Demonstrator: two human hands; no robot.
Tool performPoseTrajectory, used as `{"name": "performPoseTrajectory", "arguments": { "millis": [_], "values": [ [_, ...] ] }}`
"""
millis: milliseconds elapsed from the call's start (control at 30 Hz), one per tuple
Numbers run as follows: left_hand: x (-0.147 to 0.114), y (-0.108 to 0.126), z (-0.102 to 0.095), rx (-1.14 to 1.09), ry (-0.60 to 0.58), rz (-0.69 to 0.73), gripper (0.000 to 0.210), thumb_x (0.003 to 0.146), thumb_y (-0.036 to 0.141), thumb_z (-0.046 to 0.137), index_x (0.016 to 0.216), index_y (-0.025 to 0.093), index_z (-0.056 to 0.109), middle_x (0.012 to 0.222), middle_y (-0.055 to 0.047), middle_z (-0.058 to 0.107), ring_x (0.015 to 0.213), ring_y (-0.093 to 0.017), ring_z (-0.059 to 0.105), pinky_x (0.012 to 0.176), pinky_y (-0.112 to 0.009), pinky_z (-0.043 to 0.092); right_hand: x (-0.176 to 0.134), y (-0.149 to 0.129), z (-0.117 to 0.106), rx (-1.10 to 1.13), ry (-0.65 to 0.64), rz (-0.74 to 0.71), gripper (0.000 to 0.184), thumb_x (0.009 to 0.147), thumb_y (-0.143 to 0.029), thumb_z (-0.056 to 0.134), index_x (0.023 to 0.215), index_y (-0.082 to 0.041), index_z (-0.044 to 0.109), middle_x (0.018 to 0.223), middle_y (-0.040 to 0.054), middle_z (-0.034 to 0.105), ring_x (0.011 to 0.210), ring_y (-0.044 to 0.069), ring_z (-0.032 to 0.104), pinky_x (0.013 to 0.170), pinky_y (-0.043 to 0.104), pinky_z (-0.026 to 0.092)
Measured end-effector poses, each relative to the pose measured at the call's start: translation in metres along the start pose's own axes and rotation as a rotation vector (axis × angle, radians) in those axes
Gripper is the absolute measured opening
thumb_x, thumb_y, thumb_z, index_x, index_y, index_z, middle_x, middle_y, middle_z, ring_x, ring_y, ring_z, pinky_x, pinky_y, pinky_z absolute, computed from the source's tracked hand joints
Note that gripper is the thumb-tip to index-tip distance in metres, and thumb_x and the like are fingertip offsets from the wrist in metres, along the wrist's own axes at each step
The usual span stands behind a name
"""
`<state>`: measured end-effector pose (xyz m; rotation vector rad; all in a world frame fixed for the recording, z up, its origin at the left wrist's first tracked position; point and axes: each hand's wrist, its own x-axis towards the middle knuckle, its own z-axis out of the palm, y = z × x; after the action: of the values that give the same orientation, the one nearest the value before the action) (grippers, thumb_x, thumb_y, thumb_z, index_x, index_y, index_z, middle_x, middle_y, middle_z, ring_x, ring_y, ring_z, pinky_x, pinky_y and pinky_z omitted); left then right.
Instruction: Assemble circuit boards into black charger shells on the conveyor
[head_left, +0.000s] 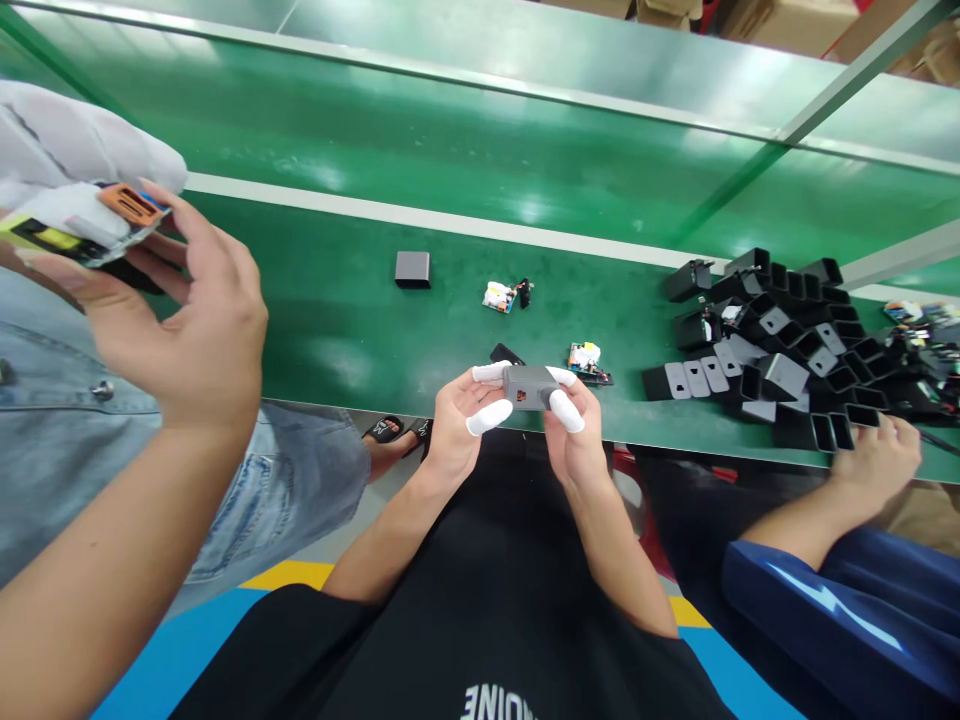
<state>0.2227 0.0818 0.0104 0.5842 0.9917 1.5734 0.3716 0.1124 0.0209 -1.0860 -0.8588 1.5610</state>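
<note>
Green, smooth-topped desk point(322, 300) spans my view; over its near edge I have my left hand point(459, 415) and right hand point(576, 425) clamped on a grey, boxy, plastic-looking casing point(531, 380).

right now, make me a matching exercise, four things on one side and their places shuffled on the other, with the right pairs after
Things:
1. grey casing
2. lone grey box
3. heap of dark casings
4. board with an orange part

Places:
A. at the right side of the picture, many pieces together
B. in a co-worker's hand, at the far left
C. between the camera wearer's left hand and right hand
D. by itself on the green table

Pairs: 1-C, 2-D, 3-A, 4-B
</note>
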Motion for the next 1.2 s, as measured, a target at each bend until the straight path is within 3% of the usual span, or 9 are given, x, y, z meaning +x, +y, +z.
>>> {"name": "performPoseTrajectory", "arguments": {
  "millis": [133,333,467,567,667,867,1033,1200],
  "values": [
    [-0.001,-0.003,0.002,-0.007,-0.009,0.01,0.059,0.066,0.039,0.106,0.118,0.021,0.085,0.118,-0.01,0.086,0.112,-0.025,0.082,0.102,-0.038,0.068,0.0,0.001,-0.001,-0.002,0.018,-0.023,0.056,0.072,-0.062,0.096,0.11,-0.026,0.073,0.108,0.0069,0.082,0.11,0.03,0.079,0.11,0.052,0.062],
    [0.001,-0.001,-0.004,0.017,-0.043,-0.087,0.061,0.065,0.031,0.107,0.121,0.021,0.084,0.123,-0.01,0.086,0.117,-0.025,0.082,0.112,-0.04,0.065,0.006,0.01,-0.011,-0.046,0.015,-0.121,0.058,0.075,-0.063,0.095,0.114,-0.027,0.072,0.114,0.0086,0.079,0.108,0.029,0.078,0.109,0.051,0.063],
    [0.005,0.0,-0.019,0.063,-0.157,-0.076,0.062,0.059,0.027,0.109,0.114,0.018,0.082,0.121,-0.012,0.085,0.117,-0.029,0.083,0.114,-0.045,0.065,0.011,0.01,-0.034,-0.239,-0.154,-0.312,0.062,0.077,-0.063,0.094,0.119,-0.026,0.068,0.117,0.0104,0.077,0.106,0.028,0.078,0.098,0.044,0.067],
    [0.005,-0.002,-0.029,0.124,-0.248,-0.02,0.071,0.059,0.028,0.11,0.121,0.018,0.078,0.123,-0.014,0.084,0.117,-0.03,0.083,0.113,-0.049,0.066,0.013,0.0,-0.057,-0.496,-0.344,-0.372,0.054,0.082,-0.047,0.095,0.125,-0.025,0.07,0.121,0.0102,0.077,0.107,0.026,0.079,0.1,0.042,0.068],
    [0.007,-0.01,-0.037,0.209,-0.319,-0.004,0.079,0.059,0.037,0.112,0.128,0.022,0.077,0.128,-0.014,0.083,0.117,-0.034,0.083,0.114,-0.058,0.066,0.018,-0.001,-0.076,-0.695,-0.38,-0.424,0.048,0.086,-0.041,0.092,0.128,-0.026,0.072,0.119,0.0087,0.08,0.103,0.026,0.081,0.097,0.04,0.069],
    [0.016,-0.031,-0.046,0.242,-0.276,-0.075,0.09,0.032,0.046,0.117,0.114,0.029,0.082,0.12,-0.011,0.085,0.115,-0.04,0.083,0.114,-0.063,0.067,0.029,0.019,-0.097,-0.837,-0.372,-0.431,0.047,0.088,-0.049,0.084,0.129,-0.03,0.071,0.125,0.0104,0.082,0.108,0.035,0.085,0.095,0.044,0.072],
    [0.014,-0.024,-0.045,0.233,-0.291,-0.192,0.09,0.023,0.044,0.116,0.105,0.024,0.083,0.117,-0.013,0.085,0.119,-0.043,0.082,0.118,-0.064,0.062,0.031,0.01,-0.098,-0.981,-0.431,-0.6,0.044,0.089,-0.049,0.08,0.128,-0.032,0.069,0.121,0.0086,0.082,0.106,0.037,0.085,0.09,0.046,0.073],
    [0.007,-0.001,-0.042,0.261,-0.326,-0.172,0.091,0.025,0.052,0.115,0.102,0.016,0.081,0.115,-0.015,0.082,0.111,-0.037,0.083,0.116,-0.063,0.062,0.03,-0.019,-0.083,-1.115,-0.589,-0.806,0.04,0.091,-0.048,0.079,0.125,-0.03,0.07,0.116,0.0085,0.079,0.096,0.032,0.082,0.08,0.04,0.07]
  ]
}}
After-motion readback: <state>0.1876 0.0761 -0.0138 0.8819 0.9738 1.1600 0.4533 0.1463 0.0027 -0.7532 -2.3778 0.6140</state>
